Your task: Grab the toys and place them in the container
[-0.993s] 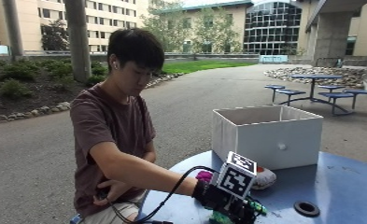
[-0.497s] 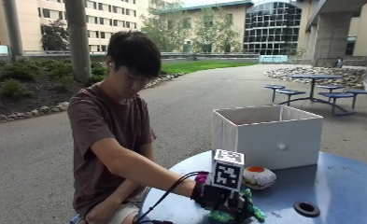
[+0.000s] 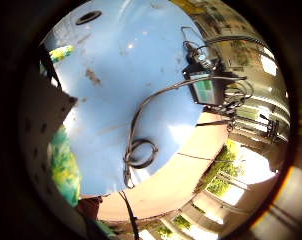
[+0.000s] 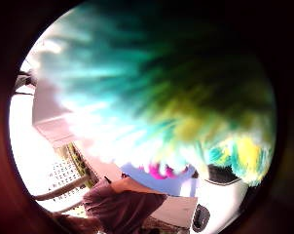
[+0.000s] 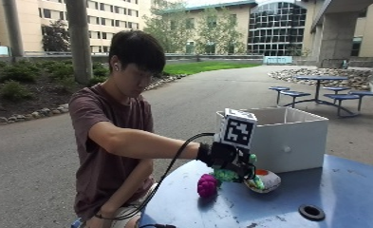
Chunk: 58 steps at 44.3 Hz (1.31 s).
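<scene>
Toys first: I see my gloved right hand [image 5: 227,156] with its fingers curled around a fuzzy green toy [image 5: 226,175], raised above the blue table [image 5: 338,190], a pink toy [image 5: 207,185] just below it, a white-and-orange toy [image 5: 265,180] beside it, the white container [image 5: 287,137] right behind

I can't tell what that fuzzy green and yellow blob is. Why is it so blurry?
In the thumb side palm view the green toy sits right against the camera, so it smears. In the outside view the right hand holds it above the blue table, looking sharper.
</scene>
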Available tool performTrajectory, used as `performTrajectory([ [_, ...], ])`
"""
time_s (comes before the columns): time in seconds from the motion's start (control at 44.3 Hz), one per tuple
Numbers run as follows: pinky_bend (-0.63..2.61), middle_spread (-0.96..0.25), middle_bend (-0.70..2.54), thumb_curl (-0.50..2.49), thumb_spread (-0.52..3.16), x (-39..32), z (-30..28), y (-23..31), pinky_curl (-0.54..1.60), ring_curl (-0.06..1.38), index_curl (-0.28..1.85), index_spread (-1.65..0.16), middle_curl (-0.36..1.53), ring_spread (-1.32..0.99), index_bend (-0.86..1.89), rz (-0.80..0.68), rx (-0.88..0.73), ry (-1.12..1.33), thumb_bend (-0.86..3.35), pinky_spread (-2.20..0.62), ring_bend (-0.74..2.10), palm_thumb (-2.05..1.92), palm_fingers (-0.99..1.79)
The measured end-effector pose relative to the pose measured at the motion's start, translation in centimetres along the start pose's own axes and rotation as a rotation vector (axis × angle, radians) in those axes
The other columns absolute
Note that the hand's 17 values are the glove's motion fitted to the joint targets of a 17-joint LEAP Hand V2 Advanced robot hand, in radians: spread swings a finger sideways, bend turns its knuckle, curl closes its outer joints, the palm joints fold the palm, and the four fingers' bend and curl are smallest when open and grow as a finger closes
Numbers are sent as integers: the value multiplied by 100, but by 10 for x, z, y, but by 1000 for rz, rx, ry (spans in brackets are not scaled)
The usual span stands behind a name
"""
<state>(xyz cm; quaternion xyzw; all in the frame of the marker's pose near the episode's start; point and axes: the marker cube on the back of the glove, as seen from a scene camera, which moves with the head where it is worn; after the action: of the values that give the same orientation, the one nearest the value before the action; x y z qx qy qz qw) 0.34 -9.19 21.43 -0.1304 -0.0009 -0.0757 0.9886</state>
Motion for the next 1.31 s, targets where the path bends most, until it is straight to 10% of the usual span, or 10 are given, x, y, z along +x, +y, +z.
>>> performTrajectory([
  [0.497, 128, -26, 135, 39, 159, -174, -213, 1, 57, 69, 74, -16, 89, -40, 115, -295, 124, 102, 23, -39, 155, 36, 68],
  [0.79, 132, -28, 137, 39, 159, -357, -202, -42, 58, 72, 83, -19, 94, -40, 113, -477, 95, 125, 24, -38, 158, 35, 65],
  [1.083, 135, -30, 135, 38, 159, -389, -179, -77, 58, 74, 91, -21, 97, -41, 108, -455, 114, 167, 25, -37, 159, 32, 59],
  [1.151, 154, -32, 71, 37, 160, -402, -174, -83, 64, 79, 98, -21, 84, -40, 122, -442, 107, 163, 25, -37, 175, 31, 25],
  [1.174, 143, -34, 117, 37, 159, -405, -173, -85, 60, 76, 96, -21, 96, -40, 113, -439, 103, 161, 25, -37, 166, 30, 53],
  [1.309, 137, -35, 126, 36, 159, -397, -166, -89, 57, 74, 95, -22, 97, -40, 104, -409, 71, 152, 24, -36, 162, 27, 50],
])
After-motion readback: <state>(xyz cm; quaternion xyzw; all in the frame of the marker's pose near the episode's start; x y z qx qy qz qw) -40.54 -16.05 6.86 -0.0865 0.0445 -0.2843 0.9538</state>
